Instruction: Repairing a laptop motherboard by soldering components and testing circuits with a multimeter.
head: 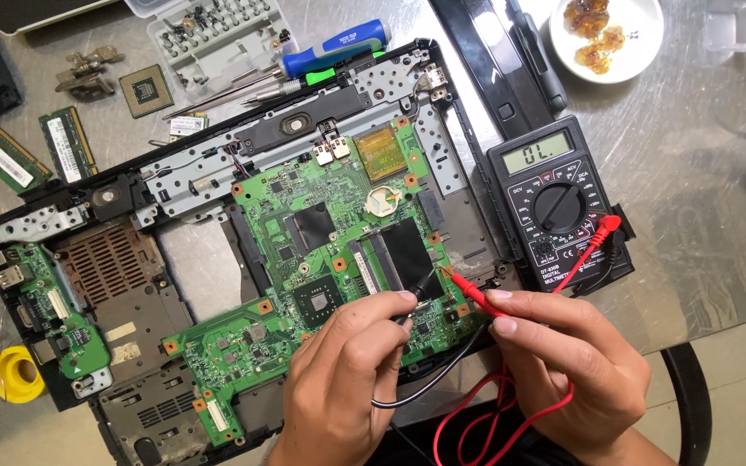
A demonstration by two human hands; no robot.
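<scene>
green motherboard (304, 250), red probe (475, 295), black multimeter (554, 207)

Bright even light, sharp focus, soft shadows

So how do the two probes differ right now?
The red probe sits in the right hand; the black probe sits in the left hand. The red one shows most of its shaft, slanting up-left; the black one is mostly hidden by fingers, slanting up-right. The red lead loops below the right hand; the black lead curves under the left. Both tips meet the green board close together, near its right edge.
</scene>
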